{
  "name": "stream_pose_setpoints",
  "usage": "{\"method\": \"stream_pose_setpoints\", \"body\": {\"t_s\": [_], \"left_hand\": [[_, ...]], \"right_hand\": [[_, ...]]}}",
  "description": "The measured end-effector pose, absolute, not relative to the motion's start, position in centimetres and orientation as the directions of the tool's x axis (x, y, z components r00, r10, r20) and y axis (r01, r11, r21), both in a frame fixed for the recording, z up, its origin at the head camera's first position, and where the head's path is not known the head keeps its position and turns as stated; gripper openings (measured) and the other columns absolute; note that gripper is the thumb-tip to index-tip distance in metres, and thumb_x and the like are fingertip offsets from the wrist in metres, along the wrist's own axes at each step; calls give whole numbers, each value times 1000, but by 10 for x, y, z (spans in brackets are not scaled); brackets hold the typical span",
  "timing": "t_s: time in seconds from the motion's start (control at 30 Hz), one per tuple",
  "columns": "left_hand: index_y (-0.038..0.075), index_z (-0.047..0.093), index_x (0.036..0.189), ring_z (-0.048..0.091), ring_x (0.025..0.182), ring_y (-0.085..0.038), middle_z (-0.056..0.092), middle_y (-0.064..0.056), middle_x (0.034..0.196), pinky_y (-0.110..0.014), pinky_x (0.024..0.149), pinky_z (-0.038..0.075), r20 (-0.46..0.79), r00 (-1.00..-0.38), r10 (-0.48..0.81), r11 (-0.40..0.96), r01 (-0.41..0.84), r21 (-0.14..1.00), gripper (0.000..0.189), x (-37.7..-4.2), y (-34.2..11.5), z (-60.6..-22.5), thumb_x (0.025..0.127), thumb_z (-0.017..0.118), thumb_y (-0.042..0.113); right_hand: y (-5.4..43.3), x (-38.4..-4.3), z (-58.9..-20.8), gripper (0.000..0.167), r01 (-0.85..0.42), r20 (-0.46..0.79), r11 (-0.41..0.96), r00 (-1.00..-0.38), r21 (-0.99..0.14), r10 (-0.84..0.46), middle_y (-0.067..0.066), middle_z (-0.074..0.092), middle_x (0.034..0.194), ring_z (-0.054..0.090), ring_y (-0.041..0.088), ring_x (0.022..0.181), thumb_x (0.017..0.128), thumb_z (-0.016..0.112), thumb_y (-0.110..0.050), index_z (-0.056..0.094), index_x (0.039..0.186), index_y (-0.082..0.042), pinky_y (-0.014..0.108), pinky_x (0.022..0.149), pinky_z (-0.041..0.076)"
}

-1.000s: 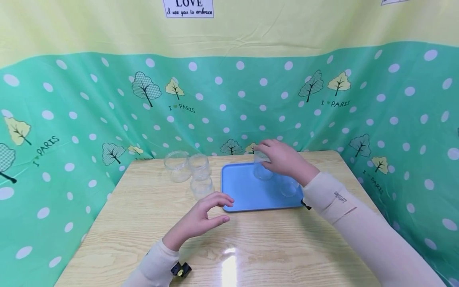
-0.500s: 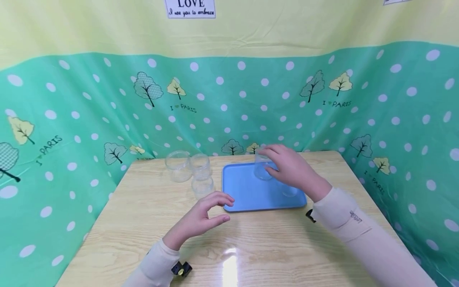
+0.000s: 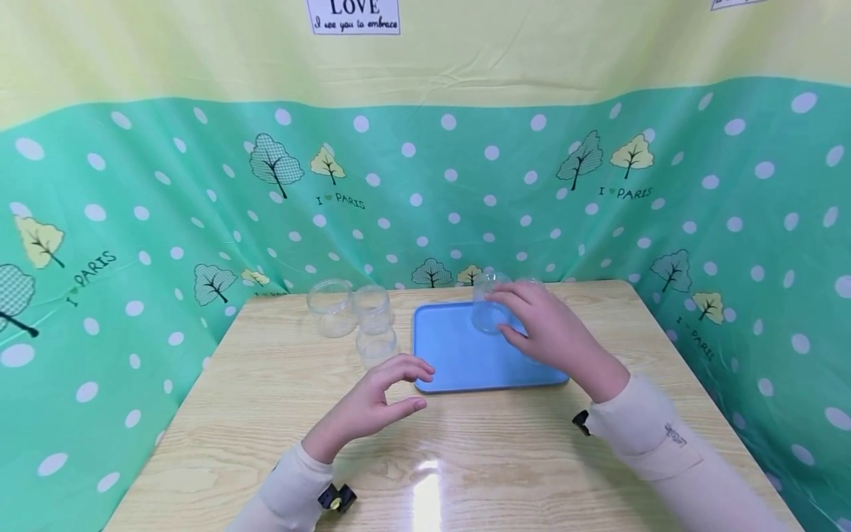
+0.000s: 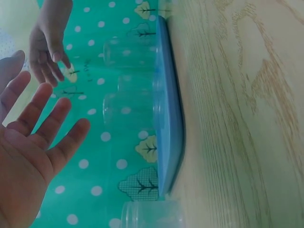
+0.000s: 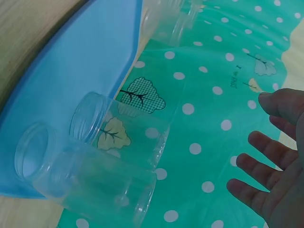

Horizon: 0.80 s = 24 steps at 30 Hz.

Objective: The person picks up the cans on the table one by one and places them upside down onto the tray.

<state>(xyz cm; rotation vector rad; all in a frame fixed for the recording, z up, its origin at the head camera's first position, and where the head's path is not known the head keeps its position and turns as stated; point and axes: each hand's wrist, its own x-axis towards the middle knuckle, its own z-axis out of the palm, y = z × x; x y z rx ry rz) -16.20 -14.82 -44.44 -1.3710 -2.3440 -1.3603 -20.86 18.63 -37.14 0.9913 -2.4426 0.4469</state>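
Note:
Clear, see-through jars stand on a blue tray (image 3: 459, 355), their threaded mouths down against it in the right wrist view. One clear jar (image 3: 488, 310) is near the tray's back edge. Two jars overlap in the right wrist view, a nearer jar (image 5: 104, 185) and a farther jar (image 5: 137, 130). My right hand (image 3: 555, 329) hovers over the tray's right side, fingers spread and apart from the jars, partly hiding those behind it. My left hand (image 3: 372, 403) is held above the table in front of the tray's left corner, fingers loosely bent and holding nothing.
Left of the tray, a wide clear jar (image 3: 331, 314), a narrower jar (image 3: 372, 307) and a nearer jar (image 3: 376, 347) stand close together on the wooden table (image 3: 266, 443). A green dotted curtain (image 3: 412, 192) encloses the back and sides.
My right hand has drawn away from the jar at the tray's back, moving right and toward me, so more of that jar shows. The left hand stays where it was.

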Motion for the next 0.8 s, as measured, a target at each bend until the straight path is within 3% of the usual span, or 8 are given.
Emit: {"method": "stream_pose_setpoints", "body": {"t_s": [0.2,0.43,0.8], "left_hand": [[19,65,125,59,124,-20,64,-5,131,-36,99,56,486,-585,650,192,745,639,35,-163,-148,-445,94,75,10],[21,64,126,59,126,-18,63,-2,133,-36,101,55,474,-590,653,191,734,651,31,-162,-150,-443,97,72,16],[22,64,127,59,126,-18,63,-2,133,-36,101,55,468,-594,654,200,732,651,31,-162,-152,-442,97,72,17]], "right_hand": [[189,-198,-380,56,-740,583,661,-594,-125,-555,11,60,139,55,32,130,86,82,-16,62,139,-11,51,106,51],[189,-181,-387,57,-734,571,658,-616,-168,-542,8,57,143,52,28,134,87,82,-18,61,140,-13,49,108,50],[191,-155,-382,62,-739,603,650,-603,-176,-522,6,56,145,51,25,137,87,82,-20,58,144,-17,47,109,49]]}}
